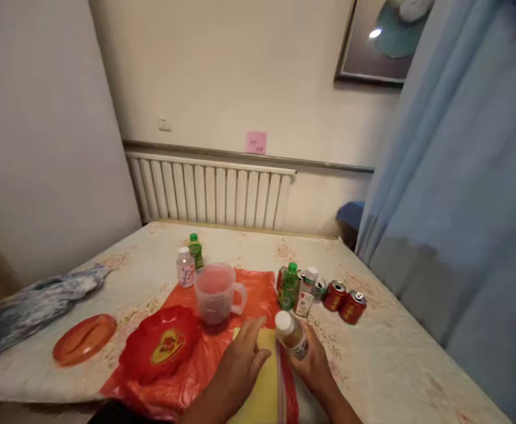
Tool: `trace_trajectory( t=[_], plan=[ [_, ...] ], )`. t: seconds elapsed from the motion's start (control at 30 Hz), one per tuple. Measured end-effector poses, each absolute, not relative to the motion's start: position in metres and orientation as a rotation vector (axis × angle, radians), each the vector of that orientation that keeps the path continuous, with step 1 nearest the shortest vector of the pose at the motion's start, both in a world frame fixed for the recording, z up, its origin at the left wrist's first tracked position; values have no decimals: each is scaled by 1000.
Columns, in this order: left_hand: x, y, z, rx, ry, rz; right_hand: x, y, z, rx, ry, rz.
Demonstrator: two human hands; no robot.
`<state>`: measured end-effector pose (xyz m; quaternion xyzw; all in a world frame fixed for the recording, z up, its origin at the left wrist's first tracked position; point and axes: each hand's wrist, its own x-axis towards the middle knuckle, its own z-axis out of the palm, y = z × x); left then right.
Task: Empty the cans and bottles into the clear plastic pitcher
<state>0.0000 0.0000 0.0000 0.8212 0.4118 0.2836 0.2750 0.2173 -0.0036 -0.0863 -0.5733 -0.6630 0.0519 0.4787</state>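
Observation:
My right hand grips a clear plastic bottle with a white cap, tilted a little to the left. Beside it, my left hand holds nothing; its fingers are apart over a yellow sheet. Just beyond the hands stands a translucent pitcher with its handle to the right. A red scalloped plate lies left of my left hand, on a red plastic bag. Near the held bottle stand a green-capped bottle and another white-capped bottle.
Red cans stand at the right. A pinkish bottle and a green bottle stand behind the pitcher. An orange-red lid and crumpled cloth lie left. A radiator and blue curtain border the table.

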Motion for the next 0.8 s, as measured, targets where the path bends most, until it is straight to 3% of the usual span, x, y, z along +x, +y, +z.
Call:
trace_trajectory(
  t=[0.23, 0.47, 0.8],
  plan=[
    [-14, -4, 29, 2429, 1056, 751, 190, -9, -71, -1254, -1816, 80],
    [-54, 4, 23, 2070, 1242, 1212, 186, 11, -37, -1266, -1906, -4],
    [-74, -13, -64, 1351, 1270, 1150, 195, 90, 55, -1411, -2190, -525]
  ],
)
